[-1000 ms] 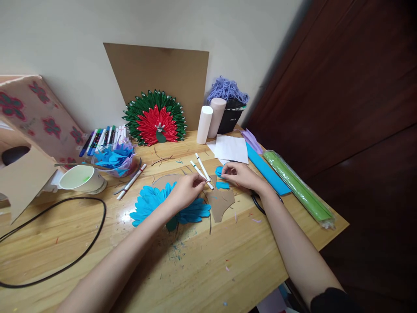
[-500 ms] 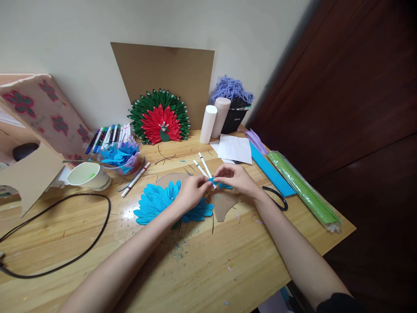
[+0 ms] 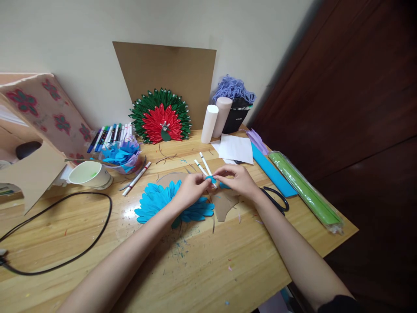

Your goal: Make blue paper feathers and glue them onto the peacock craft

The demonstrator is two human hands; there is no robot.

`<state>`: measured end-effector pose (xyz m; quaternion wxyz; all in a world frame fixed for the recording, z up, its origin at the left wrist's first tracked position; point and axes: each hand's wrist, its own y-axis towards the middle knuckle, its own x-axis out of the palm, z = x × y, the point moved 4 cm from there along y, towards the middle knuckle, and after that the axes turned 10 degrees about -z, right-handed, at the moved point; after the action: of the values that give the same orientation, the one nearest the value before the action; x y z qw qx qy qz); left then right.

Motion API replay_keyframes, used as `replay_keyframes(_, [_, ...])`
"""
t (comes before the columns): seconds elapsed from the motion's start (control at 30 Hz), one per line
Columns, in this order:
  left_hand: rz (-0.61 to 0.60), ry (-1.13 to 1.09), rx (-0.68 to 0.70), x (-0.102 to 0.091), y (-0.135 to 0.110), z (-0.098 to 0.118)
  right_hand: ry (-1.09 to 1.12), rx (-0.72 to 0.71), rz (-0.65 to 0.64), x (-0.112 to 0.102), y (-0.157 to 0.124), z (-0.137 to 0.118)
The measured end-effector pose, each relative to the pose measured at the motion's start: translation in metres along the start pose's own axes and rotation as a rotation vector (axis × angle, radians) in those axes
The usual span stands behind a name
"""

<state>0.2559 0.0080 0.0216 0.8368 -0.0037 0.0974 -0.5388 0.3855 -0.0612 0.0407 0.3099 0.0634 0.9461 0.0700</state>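
My left hand [image 3: 192, 189] and my right hand [image 3: 236, 179] meet over the middle of the wooden table [image 3: 202, 265]. Both pinch a small blue paper piece [image 3: 211, 179] between their fingertips. Just below my left hand lies a blue paper fan of petals [image 3: 156, 202] on a brown cardboard cut-out [image 3: 224, 204]. Two white markers [image 3: 202, 164] lie right behind the hands.
Black scissors [image 3: 276, 198] lie right of my right wrist. Blue and green paper rolls [image 3: 302, 189] line the right edge. A red-green paper fan [image 3: 161, 117], cardboard sheet, marker row, bowl of blue scraps [image 3: 122, 156], paper cup [image 3: 87, 174] and black cable [image 3: 65, 234] fill the back and left.
My right hand lifted the blue piece from the table and both hands came together to pinch it. The view shifted slightly right.
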Motion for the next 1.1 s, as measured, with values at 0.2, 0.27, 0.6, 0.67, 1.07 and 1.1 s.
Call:
replay_keyframes(0.2, [0.016, -0.007, -0.012, -0.001, 0.001, -0.003, -0.122, -0.122, -0.045, 0.003, -0.003, -0.011])
replay_keyframes(0.27, [0.014, -0.023, -0.023, -0.002, 0.002, -0.004, -0.137, -0.139, -0.047, 0.004, -0.003, -0.013])
replay_keyframes(0.6, [0.024, -0.029, -0.006, -0.004, 0.004, -0.009, -0.189, 0.004, 0.061, -0.016, -0.003, 0.004])
replay_keyframes(0.67, [0.027, -0.025, -0.008, -0.005, 0.004, -0.010, -0.209, 0.132, 0.031, -0.027, -0.005, 0.021])
replay_keyframes(1.07, [0.098, -0.135, -0.066, -0.010, 0.005, -0.013, -0.445, 0.108, -0.261, -0.017, -0.006, 0.024])
replay_keyframes(1.1, [0.097, -0.139, -0.067, -0.009, 0.005, -0.012, -0.453, 0.105, -0.270, -0.014, -0.005, 0.023])
